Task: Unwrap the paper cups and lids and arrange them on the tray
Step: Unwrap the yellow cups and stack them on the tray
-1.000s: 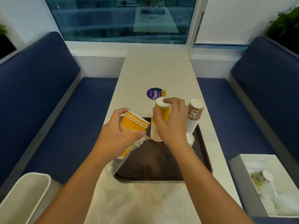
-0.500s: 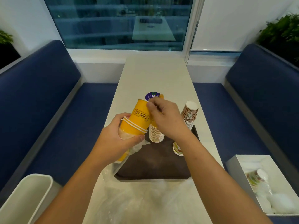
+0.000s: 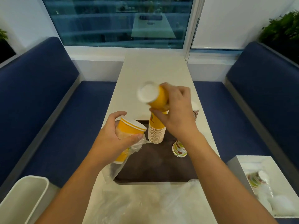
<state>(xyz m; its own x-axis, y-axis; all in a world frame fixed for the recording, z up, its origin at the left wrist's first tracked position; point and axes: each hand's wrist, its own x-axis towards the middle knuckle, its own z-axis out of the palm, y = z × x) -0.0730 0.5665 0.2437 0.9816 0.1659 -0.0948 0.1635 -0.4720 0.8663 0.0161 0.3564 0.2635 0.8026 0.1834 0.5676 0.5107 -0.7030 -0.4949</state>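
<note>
At the lower left of the frame stands a white bin [image 3: 24,196]. To its right the left hand [image 3: 111,139] grasps a short stack of yellow cups [image 3: 129,129], fingers and thumb curled round it. This stack tilts with its white rims toward the upper right. Its lower end sits inside a clear plastic sleeve [image 3: 118,167] that hangs over the left edge of the dark brown tray [image 3: 155,168] on the white table [image 3: 153,70]. Near the tray's far edge a tall stack [image 3: 156,133] of cups stands upside down. Just above it, mid-frame, the right hand [image 3: 178,110] grips a yellow cup [image 3: 157,98] in the air, a white round end turned to the upper left and blurred. Right of the tall stack a low stack of patterned cups [image 3: 178,149] stands on the tray, and a brown-printed stack [image 3: 195,111] peeks from behind the right hand. A loose plastic sheet [image 3: 145,206] lies on the table at bottom centre. At the lower right a white box [image 3: 236,173] holds wrapped cups [image 3: 256,179] and what look like white lids [image 3: 279,206] in plastic.
</note>
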